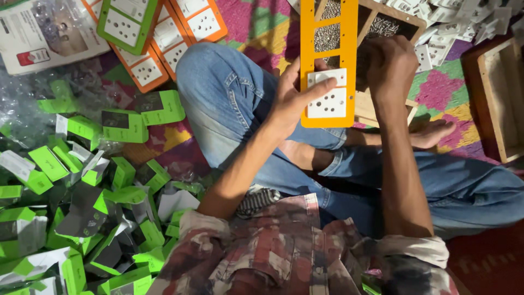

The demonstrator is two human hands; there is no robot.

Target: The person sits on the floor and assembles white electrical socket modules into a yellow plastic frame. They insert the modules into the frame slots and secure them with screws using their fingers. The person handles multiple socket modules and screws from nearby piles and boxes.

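Note:
I sit cross-legged on a patterned mat. My left hand (295, 101) grips a long orange plastic frame (329, 33) by its lower end, thumb pressed on a white socket module (327, 99) set in the bottom opening. The frame's upper openings are bare. My right hand (388, 63) is closed, knuckles up, just right of the frame, reaching into a wooden tray (401, 19) that holds small silver screws (327, 35). What the right fingers pinch is hidden.
Assembled orange and green socket frames (158, 33) lie at upper left. A heap of green and grey cardboard boxes (82, 202) covers the floor at left. Loose white modules (464, 22) pile at upper right beside another wooden box (499, 98).

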